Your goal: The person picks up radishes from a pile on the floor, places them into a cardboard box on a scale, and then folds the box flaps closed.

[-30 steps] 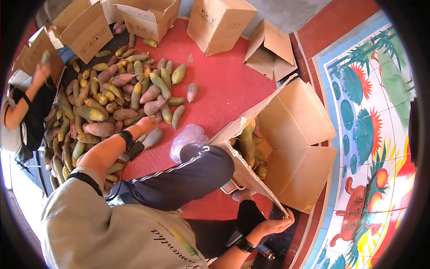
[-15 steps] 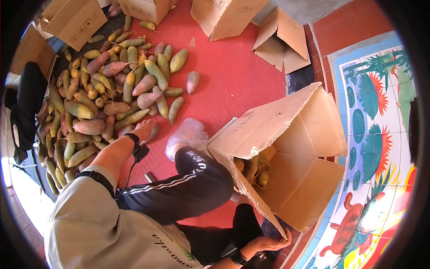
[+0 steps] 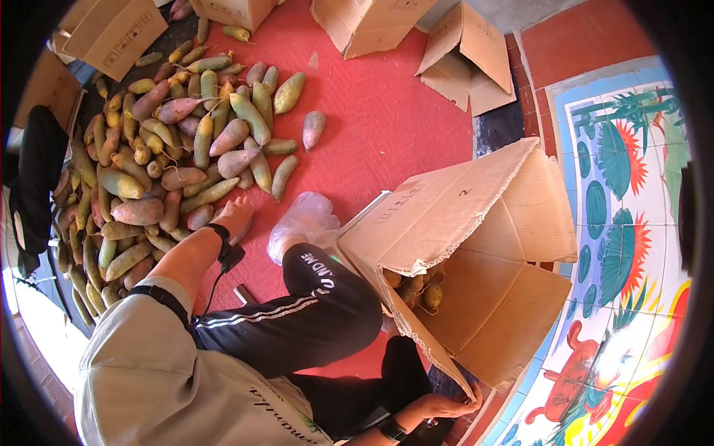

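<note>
Roots (image 3: 178, 178) lie heaped on the red floor (image 3: 372, 141) just under the left hand (image 3: 236, 215), whose grip I cannot tell, while the right hand (image 3: 446, 405) pinches a flap of the cardboard box (image 3: 476, 215), probably keeping it tilted open, well apart from the heap.

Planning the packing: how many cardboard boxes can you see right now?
6: open box by the right hand; splayed box top right; top-centre box; cut-off box at the top edge; upper-left box; left-edge box, partly seen. Others may be out of frame.
</note>
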Available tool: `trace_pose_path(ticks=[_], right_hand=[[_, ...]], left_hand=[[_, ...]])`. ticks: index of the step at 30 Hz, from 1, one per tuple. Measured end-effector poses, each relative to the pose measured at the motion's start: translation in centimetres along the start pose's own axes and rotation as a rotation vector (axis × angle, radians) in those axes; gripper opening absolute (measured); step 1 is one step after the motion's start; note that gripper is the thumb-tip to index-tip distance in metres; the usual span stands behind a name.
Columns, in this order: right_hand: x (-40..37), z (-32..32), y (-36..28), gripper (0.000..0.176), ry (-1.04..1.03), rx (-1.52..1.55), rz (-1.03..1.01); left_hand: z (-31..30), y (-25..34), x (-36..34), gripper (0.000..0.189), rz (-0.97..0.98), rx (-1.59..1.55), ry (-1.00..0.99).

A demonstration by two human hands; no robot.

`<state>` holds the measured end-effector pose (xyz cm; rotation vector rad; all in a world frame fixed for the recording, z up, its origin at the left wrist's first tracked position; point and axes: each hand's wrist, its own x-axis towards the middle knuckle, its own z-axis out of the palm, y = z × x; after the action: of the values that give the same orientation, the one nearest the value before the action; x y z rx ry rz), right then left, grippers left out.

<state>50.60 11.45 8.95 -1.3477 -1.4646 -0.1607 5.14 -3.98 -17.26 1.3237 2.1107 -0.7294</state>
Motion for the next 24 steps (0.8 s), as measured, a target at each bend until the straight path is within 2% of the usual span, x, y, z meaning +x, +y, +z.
trace_pose_path(ticks=[2, 3, 5, 6, 9, 10, 12, 13, 14, 15, 17, 18, 19, 23, 24], right_hand=[[0.0, -0.1, 0.3, 0.055, -0.002, 0.001, 0.007], [0.0, -0.1, 0.3, 0.055, -0.007, 0.011, 0.014], [-0.1, 0.0, 0.1, 0.055, -0.008, 0.026, 0.027], [-0.1, 0.0, 0.0, 0.055, -0.011, 0.063, 0.043], [-0.2, 0.4, -0.4, 0.055, 0.003, 0.130, 0.117], [-0.3, 0.6, -0.2, 0.055, 0.003, 0.135, 0.098], [-0.2, 0.6, -0.4, 0.053, 0.004, 0.087, 0.046], [-0.3, 0.7, -0.5, 0.051, 0.017, 0.121, 0.064], [-0.3, 0.6, -0.8, 0.050, 0.004, 0.111, 0.069], [-0.3, 0.5, -1.0, 0.049, -0.012, 0.101, 0.075], [-0.6, 0.4, -0.4, 0.044, -0.023, 0.178, 0.093], [-0.8, 0.5, -0.5, 0.044, -0.022, 0.219, 0.102], [-0.9, 0.4, -0.4, 0.042, -0.037, 0.221, 0.095], [-0.7, 0.1, -2.1, 0.040, -0.037, 0.257, 0.084], [-0.7, -0.1, -2.3, 0.039, -0.063, 0.290, 0.085]], left_hand=[[2.4, 0.0, -0.4, 0.051, 0.068, -0.120, 0.143], [3.3, -0.1, -0.5, 0.051, 0.068, -0.117, 0.147], [3.9, -0.5, -1.2, 0.056, 0.062, -0.321, 0.024], [4.2, -0.6, -1.5, 0.056, 0.150, -0.237, 0.068], [4.3, -0.5, -3.8, 0.055, 0.140, -0.274, 0.096], [5.1, -0.5, -3.6, 0.059, 0.070, -0.365, 0.032], [6.1, -1.1, -5.1, 0.062, 0.065, -0.377, 0.100], [5.5, -1.4, -5.6, 0.066, 0.059, -0.395, 0.160], [2.9, -1.8, -7.2, 0.073, 0.035, -0.470, 0.074], [2.1, -2.4, -7.7, 0.073, 0.053, -0.448, 0.088], [0.8, -3.7, -8.6, 0.076, 0.006, -0.663, 0.189], [-0.4, -4.0, -9.4, 0.074, 0.001, -0.724, 0.293], [-2.2, -4.4, -10.2, 0.074, 0.030, -0.701, 0.303], [-9.2, -5.4, -13.3, 0.069, 0.119, -0.840, 0.983], [-12.0, -5.0, -15.0, 0.066, 0.105, -0.861, 1.077]])
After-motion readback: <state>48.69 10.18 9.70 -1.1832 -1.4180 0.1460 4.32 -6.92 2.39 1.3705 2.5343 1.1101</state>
